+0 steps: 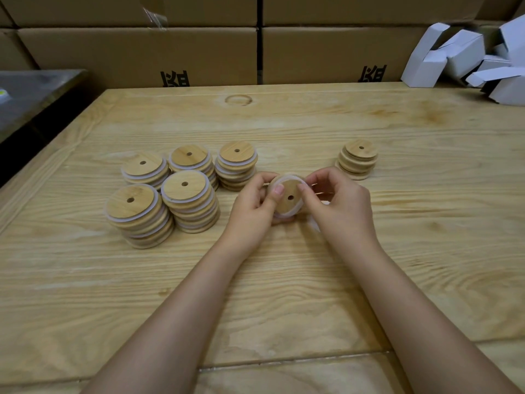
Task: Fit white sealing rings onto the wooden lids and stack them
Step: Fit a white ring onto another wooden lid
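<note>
Where the camera looked down, a pale wooden table (284, 280) with strong grain filled the view. Brown cardboard cartons (136, 52) walled it off at twelve o'clock. A dark metal surface (28, 92) lay at ten o'clock, off the table's edge.

Item in hand: one wooden lid (288, 201) with a centre hole, held just above the table near the middle of the view.
- Left hand (252, 206): fingers curled round the lid's nine o'clock edge, thumb pressed flat on its face.
- Right hand (338, 200): fingertips (302, 188) pinched together on the white sealing ring (284, 180) at the lid's two o'clock rim. The ring showed along the upper and lower rim; whether it was seated all round could not be told.

Surrounding stock:
- Five ringed stacks (190, 203) of lids, close together, at nine to ten o'clock of the hands.
- One bare stack (358, 162) without rings, at one o'clock, apart from the right hand.
- Folded white boxes (466, 52), heaped at two o'clock on the far corner.
- A faint ring-shaped mark (238, 99) on the wood at twelve o'clock.
</note>
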